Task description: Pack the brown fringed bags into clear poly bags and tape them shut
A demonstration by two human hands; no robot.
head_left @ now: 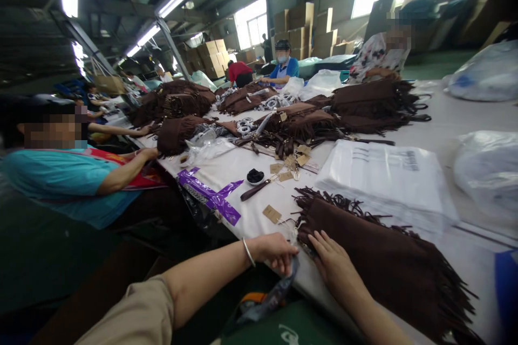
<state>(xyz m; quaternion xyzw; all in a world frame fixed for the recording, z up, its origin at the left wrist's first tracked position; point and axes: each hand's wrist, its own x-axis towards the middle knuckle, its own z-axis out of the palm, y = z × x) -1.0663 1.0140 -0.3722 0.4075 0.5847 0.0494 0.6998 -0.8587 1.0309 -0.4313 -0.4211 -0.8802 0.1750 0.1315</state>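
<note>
Head feed, I noted: left hand [280, 253] closed, gripping a grey strip [281, 288] by the near edge of the white table [226, 164] | right hand [334, 261] flat, fingers straight, not grasping | brown fringed piece [380, 261] lay near right, long axis far-left to near-right; right hand was nearer, touching its left end.

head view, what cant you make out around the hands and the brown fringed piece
All in the head view:
Left hand: its curled fingers hide how it grips the grey strip.
Right hand: its palm side, and whatever lies beneath, is hidden by the hand itself.
Tan tag: lettering too small and blurred.
Blue thing: cut off by the right edge, so I can't tell what it is.
</note>
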